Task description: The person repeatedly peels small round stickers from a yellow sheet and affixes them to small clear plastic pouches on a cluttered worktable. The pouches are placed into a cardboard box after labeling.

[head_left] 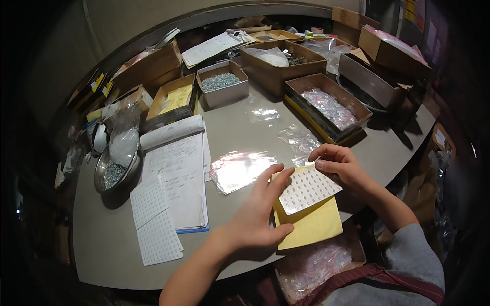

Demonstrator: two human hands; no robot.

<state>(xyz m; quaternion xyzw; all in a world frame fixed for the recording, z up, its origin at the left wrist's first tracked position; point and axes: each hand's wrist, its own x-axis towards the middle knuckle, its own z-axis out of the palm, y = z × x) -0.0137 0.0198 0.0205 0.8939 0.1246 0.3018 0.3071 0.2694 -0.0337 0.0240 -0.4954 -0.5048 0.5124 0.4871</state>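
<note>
A white label sheet printed with rows of small marks is held up near the table's front edge. Its yellow backing paper shows below and behind it. My left hand holds the left side, with its thumb against the yellow paper and its fingers at the sheet's upper left. At the upper right corner, the thumb and forefinger of my right hand are pinched together. Whether a single label sits between them is too small to tell. Small clear plastic bags lie in a shiny pile beyond my left hand.
Left of me are more label sheets, a written notepad and a metal bowl of small metal parts. Boxes stand behind, including a white box of metal parts and a carton of filled bags. Another carton sits below the table edge.
</note>
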